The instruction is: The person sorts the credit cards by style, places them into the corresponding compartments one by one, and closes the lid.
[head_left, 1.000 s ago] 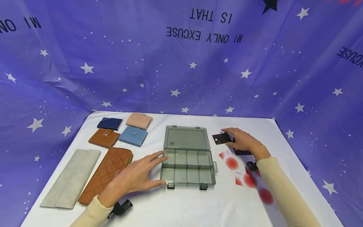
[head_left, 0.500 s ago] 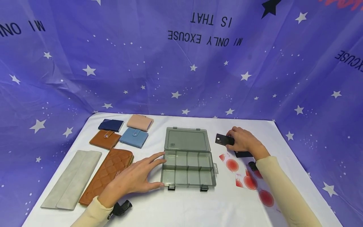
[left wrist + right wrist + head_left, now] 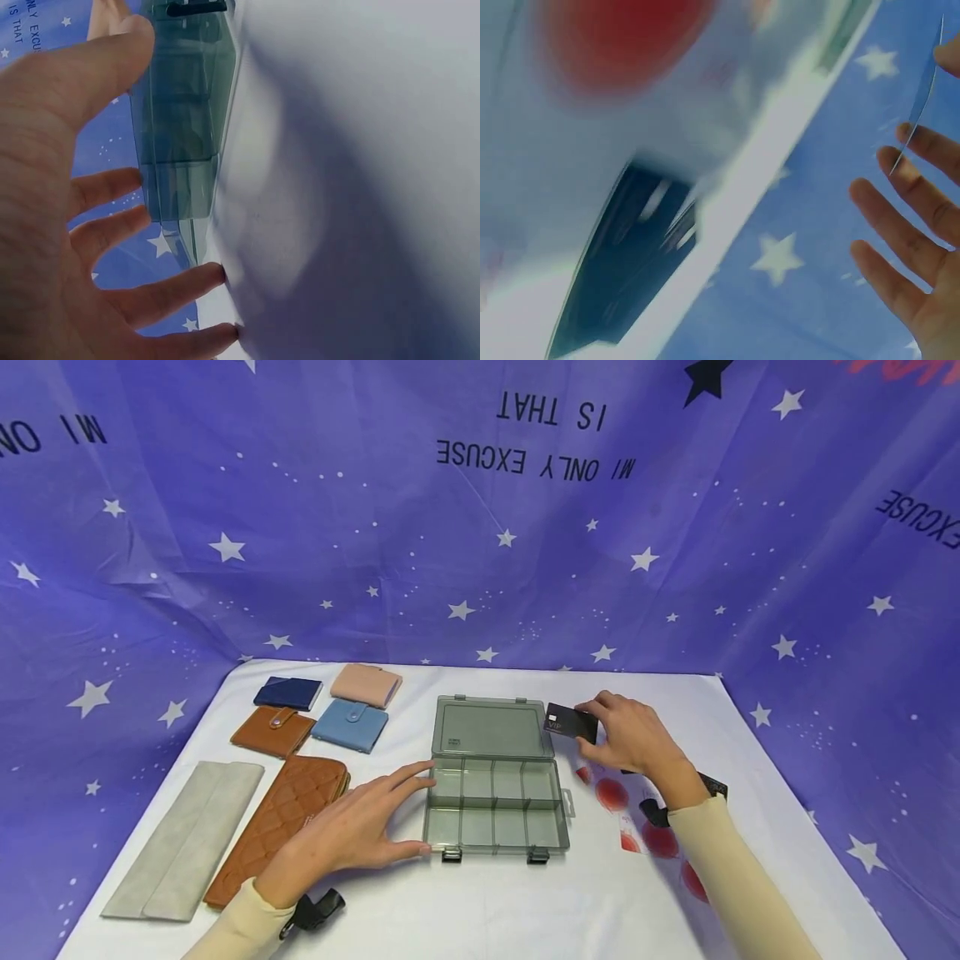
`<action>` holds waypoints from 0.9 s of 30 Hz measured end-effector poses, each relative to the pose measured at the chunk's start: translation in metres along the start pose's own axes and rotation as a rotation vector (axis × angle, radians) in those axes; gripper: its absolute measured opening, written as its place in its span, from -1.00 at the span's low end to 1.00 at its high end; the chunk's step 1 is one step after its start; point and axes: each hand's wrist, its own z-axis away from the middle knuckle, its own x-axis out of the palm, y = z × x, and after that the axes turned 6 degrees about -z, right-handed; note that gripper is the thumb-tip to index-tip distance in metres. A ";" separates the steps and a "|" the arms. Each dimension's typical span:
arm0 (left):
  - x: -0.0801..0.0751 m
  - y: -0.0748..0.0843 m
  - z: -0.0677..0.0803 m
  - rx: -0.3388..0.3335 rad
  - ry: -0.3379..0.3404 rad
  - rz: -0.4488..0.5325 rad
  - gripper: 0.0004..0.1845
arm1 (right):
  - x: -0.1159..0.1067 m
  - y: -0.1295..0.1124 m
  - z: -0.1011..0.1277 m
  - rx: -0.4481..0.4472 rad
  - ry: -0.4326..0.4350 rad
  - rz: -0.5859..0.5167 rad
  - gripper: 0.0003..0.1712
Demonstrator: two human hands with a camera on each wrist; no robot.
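Observation:
My right hand [image 3: 633,739] pinches a black VIP card [image 3: 564,722] between thumb and fingers, level with the right side of the raised-back lid. In the right wrist view the card [image 3: 924,94] shows as a thin edge, held off the table. The grey-green clear compartment box [image 3: 495,827] lies open, its lid [image 3: 491,729] folded flat behind it, and no contents show in its compartments. At its left edge rests my left hand [image 3: 360,822], fingers spread and fairly straight, with fingertips and thumb at the box wall. The left wrist view shows that thumb [image 3: 135,45] against the box.
More black cards [image 3: 630,262] lie on the white table, partly behind my right wrist. Red-patterned white cards [image 3: 613,793] are spread near them. At left are a grey wallet [image 3: 183,839], a quilted brown wallet [image 3: 277,827], and small blue [image 3: 351,725], brown, navy and pink card holders.
My right hand has picked a black card up from the right and carried it left toward the lid. Other black cards have come into view behind that wrist. The left hand has stayed put.

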 end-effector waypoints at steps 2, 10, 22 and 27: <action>-0.001 -0.001 0.000 -0.001 -0.007 0.010 -0.11 | -0.002 -0.016 0.000 -0.025 0.026 -0.013 -0.42; -0.001 -0.006 0.001 0.014 -0.002 0.021 -0.15 | 0.002 -0.075 0.000 -0.132 0.091 -0.028 -0.42; 0.002 -0.004 0.000 -0.003 -0.008 0.026 -0.13 | 0.019 -0.127 -0.010 -0.250 -0.053 -0.001 -0.44; 0.001 -0.004 0.000 -0.007 -0.009 0.032 -0.12 | 0.025 -0.135 -0.014 -0.287 -0.077 0.024 -0.45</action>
